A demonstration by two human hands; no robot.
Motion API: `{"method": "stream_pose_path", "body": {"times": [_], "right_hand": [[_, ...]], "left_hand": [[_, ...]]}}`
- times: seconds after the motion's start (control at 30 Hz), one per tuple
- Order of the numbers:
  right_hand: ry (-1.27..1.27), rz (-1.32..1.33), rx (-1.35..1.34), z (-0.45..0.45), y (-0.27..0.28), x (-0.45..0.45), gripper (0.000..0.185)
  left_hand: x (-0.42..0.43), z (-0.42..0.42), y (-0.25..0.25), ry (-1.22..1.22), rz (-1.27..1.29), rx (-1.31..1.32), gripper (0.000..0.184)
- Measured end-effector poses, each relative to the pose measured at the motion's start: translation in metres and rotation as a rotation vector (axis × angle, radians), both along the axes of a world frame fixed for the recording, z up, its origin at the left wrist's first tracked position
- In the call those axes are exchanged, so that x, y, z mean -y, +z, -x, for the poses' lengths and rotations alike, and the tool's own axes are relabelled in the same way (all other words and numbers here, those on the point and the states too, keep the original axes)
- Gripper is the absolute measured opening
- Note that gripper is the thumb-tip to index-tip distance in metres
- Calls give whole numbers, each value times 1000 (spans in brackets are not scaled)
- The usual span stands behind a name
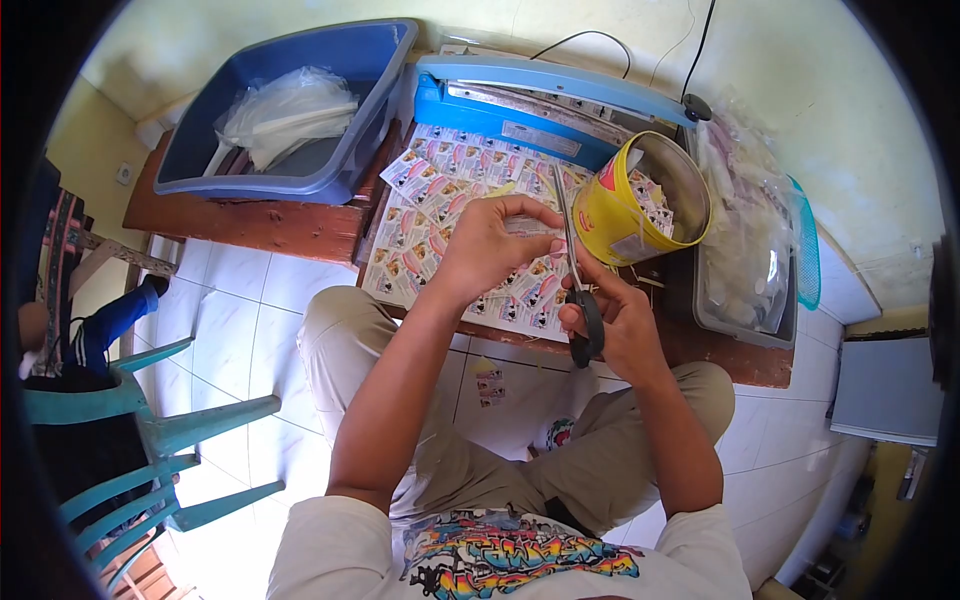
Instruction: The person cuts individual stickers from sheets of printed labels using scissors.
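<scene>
In my right hand [622,320] is a pair of scissors [590,328] with black handles, its metal blades pointing up and away from me. My left hand [492,245] is beside the blades with thumb and index finger curled towards each other. Whatever lies between those fingertips is too small to make out. Beneath both hands, printed paper sheets [415,240] with repeated small labels cover the work board. Just beyond my right hand, a yellow tin [610,220] leans over, with small cut paper pieces [650,205] inside.
A blue paper cutter [570,95] stands behind the sheets. At the left is a blue tub [350,165] holding clear plastic bags [290,110]. A grey bin [745,335] with plastic bags is at the right. A green chair [215,415] stands left; paper scraps [490,385] lie on the floor.
</scene>
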State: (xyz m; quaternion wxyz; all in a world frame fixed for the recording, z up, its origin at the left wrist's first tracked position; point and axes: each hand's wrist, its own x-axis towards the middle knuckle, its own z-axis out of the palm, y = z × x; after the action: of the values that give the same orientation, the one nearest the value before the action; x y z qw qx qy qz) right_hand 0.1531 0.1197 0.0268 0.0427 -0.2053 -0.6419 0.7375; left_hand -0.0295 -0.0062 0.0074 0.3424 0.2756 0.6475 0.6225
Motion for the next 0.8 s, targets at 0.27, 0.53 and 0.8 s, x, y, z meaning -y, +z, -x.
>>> {"method": "stream_pose_path", "body": {"times": [0.27, 0.53, 0.8], "right_hand": [[0, -439, 101, 6, -3, 1, 81], [101, -952, 236, 8, -26, -2, 72], [142, -1054, 270, 12, -52, 0, 74]], "left_hand": [[6, 7, -5, 206, -60, -71, 50], [13, 6, 2, 185, -21, -116, 40], [13, 2, 6, 162, 8, -99, 41]]}}
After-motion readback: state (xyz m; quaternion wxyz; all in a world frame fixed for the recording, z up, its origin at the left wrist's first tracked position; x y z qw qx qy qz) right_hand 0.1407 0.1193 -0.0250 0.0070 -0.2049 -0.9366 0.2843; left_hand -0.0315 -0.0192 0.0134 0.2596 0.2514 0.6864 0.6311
